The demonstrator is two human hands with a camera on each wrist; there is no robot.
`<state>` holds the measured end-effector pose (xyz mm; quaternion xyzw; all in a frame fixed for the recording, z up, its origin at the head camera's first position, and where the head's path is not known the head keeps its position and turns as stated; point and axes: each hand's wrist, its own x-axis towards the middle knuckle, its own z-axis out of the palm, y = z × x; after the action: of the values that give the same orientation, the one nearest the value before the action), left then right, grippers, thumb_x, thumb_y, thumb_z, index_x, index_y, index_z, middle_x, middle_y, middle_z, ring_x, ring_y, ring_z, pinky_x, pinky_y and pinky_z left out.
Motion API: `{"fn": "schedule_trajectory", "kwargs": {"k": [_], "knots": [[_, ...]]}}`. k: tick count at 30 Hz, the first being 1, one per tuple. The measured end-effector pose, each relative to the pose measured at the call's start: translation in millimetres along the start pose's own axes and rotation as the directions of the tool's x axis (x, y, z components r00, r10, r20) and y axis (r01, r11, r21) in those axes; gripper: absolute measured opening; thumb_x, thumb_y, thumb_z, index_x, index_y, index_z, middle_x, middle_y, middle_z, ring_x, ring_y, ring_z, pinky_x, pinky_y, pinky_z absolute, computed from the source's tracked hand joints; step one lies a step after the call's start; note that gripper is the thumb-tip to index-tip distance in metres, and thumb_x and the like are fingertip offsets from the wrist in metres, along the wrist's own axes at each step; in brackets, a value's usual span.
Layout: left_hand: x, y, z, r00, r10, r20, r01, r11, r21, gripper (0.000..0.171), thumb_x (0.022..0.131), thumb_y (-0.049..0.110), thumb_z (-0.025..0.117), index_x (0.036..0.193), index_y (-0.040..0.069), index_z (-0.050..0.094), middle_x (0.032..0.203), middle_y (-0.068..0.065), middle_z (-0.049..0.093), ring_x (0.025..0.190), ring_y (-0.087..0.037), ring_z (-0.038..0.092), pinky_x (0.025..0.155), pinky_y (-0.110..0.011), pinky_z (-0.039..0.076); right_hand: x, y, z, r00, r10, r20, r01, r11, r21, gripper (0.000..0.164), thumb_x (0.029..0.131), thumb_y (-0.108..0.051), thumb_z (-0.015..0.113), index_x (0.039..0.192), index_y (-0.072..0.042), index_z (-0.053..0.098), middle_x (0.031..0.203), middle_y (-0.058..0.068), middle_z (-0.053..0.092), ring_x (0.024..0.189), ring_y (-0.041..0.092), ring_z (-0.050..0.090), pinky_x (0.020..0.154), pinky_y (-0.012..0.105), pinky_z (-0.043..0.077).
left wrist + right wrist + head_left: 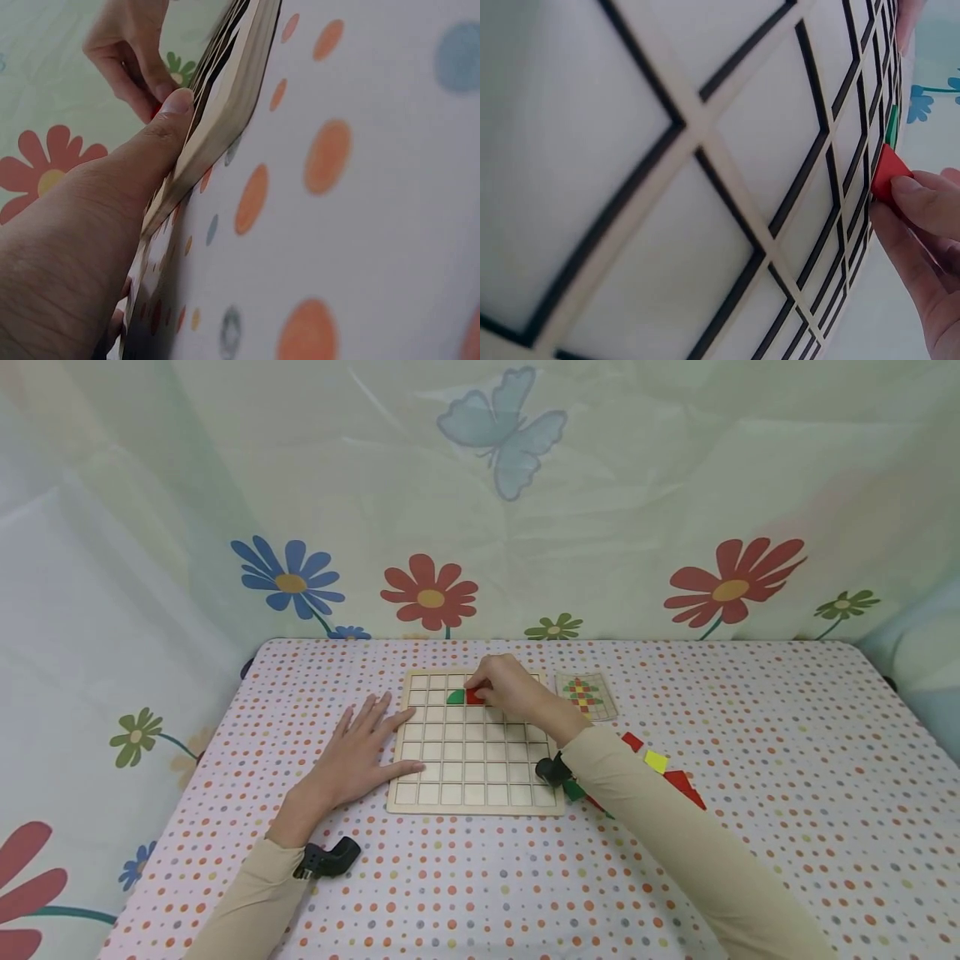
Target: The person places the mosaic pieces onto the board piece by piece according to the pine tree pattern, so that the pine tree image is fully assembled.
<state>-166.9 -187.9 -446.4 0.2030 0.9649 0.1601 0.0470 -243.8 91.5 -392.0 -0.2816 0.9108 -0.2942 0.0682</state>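
Note:
A wooden grid board [452, 773] lies flat on the dotted table. My right hand [512, 690] pinches a red square tile [891, 174] between thumb and fingers, over a cell in the board's second row from the far edge. Just left of it, a green piece with a curved edge [456, 697] sits in its own cell. My left hand [354, 762] is spread at the board's left side, its thumb touching the frame and the other fingers straight on the cloth. In the left wrist view the thumb [161, 135] lies along the board's edge.
Right of the board lies a pattern card [587, 697] showing a tree of coloured shapes. Loose tiles are scattered nearer me: a yellow square [656, 762], red pieces [684, 788] and a green one [573, 790], some partly under my right forearm. A flowered curtain [600, 527] hangs behind the table.

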Motion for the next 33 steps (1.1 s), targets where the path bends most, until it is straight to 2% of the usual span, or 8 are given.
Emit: {"fn": "schedule_trajectory", "kwargs": {"k": [9, 14, 21, 30, 33], "knots": [[-0.3, -0.7, 1.4, 1.0, 0.006, -0.017, -0.006, 1.0, -0.006, 0.092, 0.092, 0.072, 0.063, 0.165, 0.022, 0.036, 0.174, -0.018, 0.016, 0.16, -0.04, 0.008, 0.128, -0.062, 0.004, 4.1, -5.7, 2.3, 1.0, 0.023, 0.016, -0.022, 0.998, -0.054, 0.023, 0.098, 0.01, 0.066, 0.118, 0.006, 0.076, 0.118, 0.021, 0.074, 0.116, 0.034, 0.069, 0.094, 0.037, 0.06], [0.6, -0.6, 1.8, 1.0, -0.005, -0.001, 0.005, 1.0, -0.005, 0.093, 0.092, 0.072, 0.063, 0.166, 0.024, 0.034, 0.175, -0.015, 0.012, 0.161, -0.036, 0.005, 0.129, -0.058, 0.0, 4.7, -7.1, 2.5, 0.999, 0.041, 0.024, -0.039, 0.996, -0.086, 0.022, 0.098, 0.009, 0.067, 0.118, 0.006, 0.077, 0.118, 0.021, 0.074, 0.115, 0.034, 0.069, 0.094, 0.036, 0.06], [0.6, -0.3, -0.6, 1.0, 0.0, -0.007, 0.0, 1.0, -0.006, 0.092, 0.092, 0.07, 0.064, 0.166, 0.023, 0.034, 0.174, -0.017, 0.013, 0.161, -0.038, 0.006, 0.128, -0.06, 0.001, 7.5, -9.7, 2.3, 0.999, 0.036, 0.034, -0.032, 0.992, -0.121, 0.022, 0.098, 0.008, 0.067, 0.118, 0.005, 0.077, 0.118, 0.022, 0.074, 0.114, 0.034, 0.069, 0.093, 0.036, 0.061], [0.0, 0.1, -0.6, 1.0, -0.004, 0.007, 0.004, 1.0, -0.011, 0.092, 0.093, 0.07, 0.064, 0.166, 0.024, 0.033, 0.175, -0.015, 0.012, 0.161, -0.037, 0.005, 0.129, -0.059, 0.0, 6.3, -9.0, 3.5, 0.996, 0.074, 0.056, -0.066, 0.989, -0.129, 0.02, 0.1, 0.007, 0.065, 0.116, 0.007, 0.077, 0.117, 0.022, 0.072, 0.115, 0.034, 0.068, 0.093, 0.034, 0.06], [-1.1, 0.4, 0.2, 1.0, -0.003, 0.006, 0.003, 1.0, -0.012, 0.092, 0.093, 0.071, 0.063, 0.166, 0.024, 0.032, 0.175, -0.015, 0.012, 0.161, -0.037, 0.005, 0.129, -0.059, 0.0, 2.2, -7.1, 2.3, 0.997, 0.039, 0.065, -0.032, 0.994, -0.105, 0.02, 0.098, 0.008, 0.066, 0.115, 0.009, 0.076, 0.116, 0.022, 0.073, 0.113, 0.034, 0.069, 0.09, 0.034, 0.061]]}}
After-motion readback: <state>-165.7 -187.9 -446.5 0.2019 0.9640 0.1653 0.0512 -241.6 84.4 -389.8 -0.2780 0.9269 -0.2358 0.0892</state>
